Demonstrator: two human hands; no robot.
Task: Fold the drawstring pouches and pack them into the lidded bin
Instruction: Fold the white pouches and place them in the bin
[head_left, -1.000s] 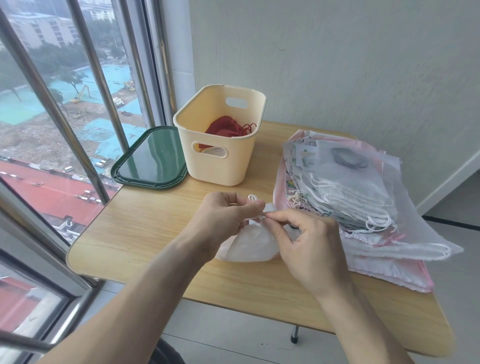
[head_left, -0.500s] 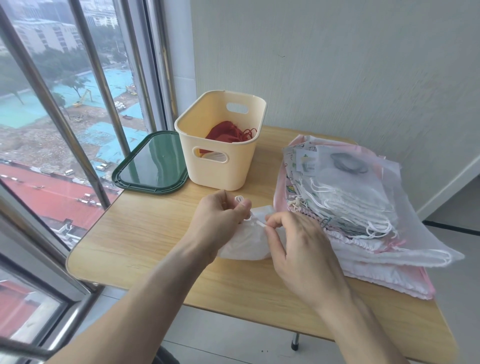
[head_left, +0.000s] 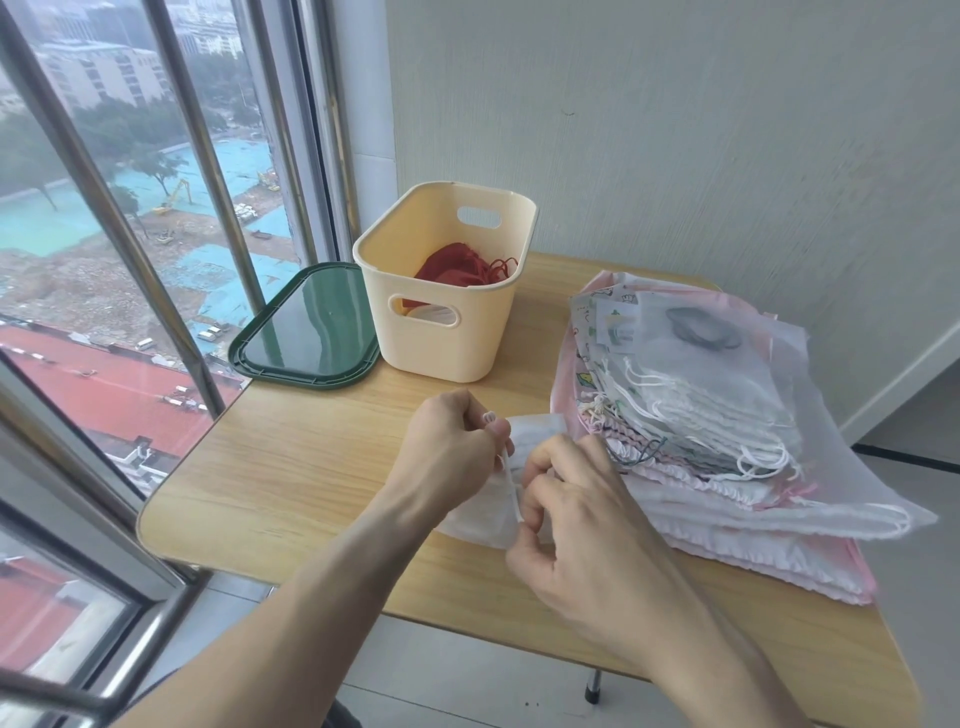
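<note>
Two hands, both pinching one white pouch (head_left: 485, 512) mid-table (head_left: 291, 467): left hand (head_left: 447, 447) grips its cord, right hand (head_left: 582, 519) curls on its top edge, hiding much of it. One cream bin (head_left: 441, 332), red pouch (head_left: 457, 267) inside. One green lid (head_left: 306, 332) beside. One stack (head_left: 701, 415), count unclear.

The white pouch (head_left: 485, 512) is largely covered by the left hand (head_left: 447, 447) and right hand (head_left: 582, 525), so its fold lines cannot be made out. Inside the cream bin (head_left: 441, 332), the red pouch (head_left: 457, 267) shows only above the rim and through the handle slot. The stack of pouches (head_left: 727, 426) overlaps too closely to count, and the table (head_left: 311, 467) is cut off at the bottom edge.
</note>
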